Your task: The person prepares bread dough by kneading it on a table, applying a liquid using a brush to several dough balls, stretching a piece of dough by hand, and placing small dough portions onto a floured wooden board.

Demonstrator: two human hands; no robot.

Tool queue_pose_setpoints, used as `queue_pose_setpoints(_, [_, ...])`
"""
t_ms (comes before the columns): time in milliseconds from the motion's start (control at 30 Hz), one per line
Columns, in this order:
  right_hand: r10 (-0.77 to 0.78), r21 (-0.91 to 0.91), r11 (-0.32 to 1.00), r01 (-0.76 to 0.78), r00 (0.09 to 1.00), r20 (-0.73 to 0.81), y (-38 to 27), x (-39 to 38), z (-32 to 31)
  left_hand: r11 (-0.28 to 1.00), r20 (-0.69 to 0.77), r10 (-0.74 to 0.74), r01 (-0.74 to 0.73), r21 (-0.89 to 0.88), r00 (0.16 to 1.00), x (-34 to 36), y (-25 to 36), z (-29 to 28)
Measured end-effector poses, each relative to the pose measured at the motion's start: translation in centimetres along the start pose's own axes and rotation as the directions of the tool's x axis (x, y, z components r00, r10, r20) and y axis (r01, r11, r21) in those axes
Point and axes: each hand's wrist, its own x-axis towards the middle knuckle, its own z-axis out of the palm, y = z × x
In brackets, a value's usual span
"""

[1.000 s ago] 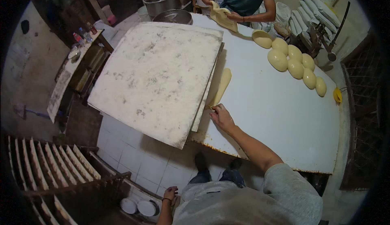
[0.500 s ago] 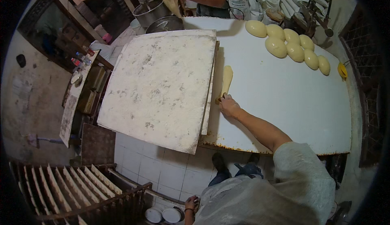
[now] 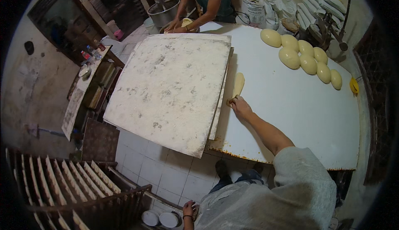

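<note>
My right hand [image 3: 241, 106] has its fingers together at the near end of a long, pale-yellow, tapered dough strip [image 3: 239, 84]; I cannot tell whether they pinch it. My left hand [image 3: 190, 209] hangs half-curled off the near edge of the white worktop [image 3: 291, 122]. A co-worker's hands [image 3: 173, 25] have just dropped beyond the far edge, leaving mine alone working here. Flour-dusted square boards [image 3: 166, 89] crowd the strip's left; glossy, pale-yellow dough mounds [image 3: 308, 64] occupy the far right corner.

Seen from above, a white surface [image 3: 299, 118] carries stacked floured boards [image 3: 166, 93] along its left edge. Beside them, the person's right grip [image 3: 240, 106] touches a pale dough strip [image 3: 239, 84]. Eight smooth dough mounds [image 3: 308, 64] cluster toward the far right corner. The left grip [image 3: 190, 210] hangs beyond the near edge.
</note>
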Motion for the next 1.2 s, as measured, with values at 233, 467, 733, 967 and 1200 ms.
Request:
queue_pose_setpoints(233, [0.25, 0.188, 0.943, -0.275, 0.957, 0.144, 1.0, 3.8, -2.3, 0.563, 0.351, -0.108, 0.348, -0.75, 0.93, 2.3, -5.5, -1.6])
queue_pose_setpoints(467, [0.076, -0.215, 0.976, -0.034, 0.979, 0.191, -0.7, 2.7, -3.5, 0.996, -0.177, -0.087, 0.082, -0.033, 0.98, -2.5, -9.8, -0.7])
queue_pose_setpoints(733, [0.015, -0.236, 0.964, 0.125, 0.857, 0.516, -3.4, 5.2, -4.4, 0.968, 0.114, -0.109, 0.131, -0.212, 0.988, -7.8, -12.9, 4.7])
queue_pose_setpoints(967, [-0.179, 0.069, 0.983, 0.168, 0.828, 0.532, 5.0, 9.6, -6.2, 0.989, -0.18, -0.144, 0.148, 0.007, 0.973, -13.8, -10.1, 14.2])
queue_pose_setpoints(1200, [-0.333, -0.086, 0.805, 0.588, 0.566, 0.754, 1.2, 10.8, -4.1, 0.992, -0.218, -0.042, 0.014, -0.127, 0.975, -14.7, -17.4, 13.6])
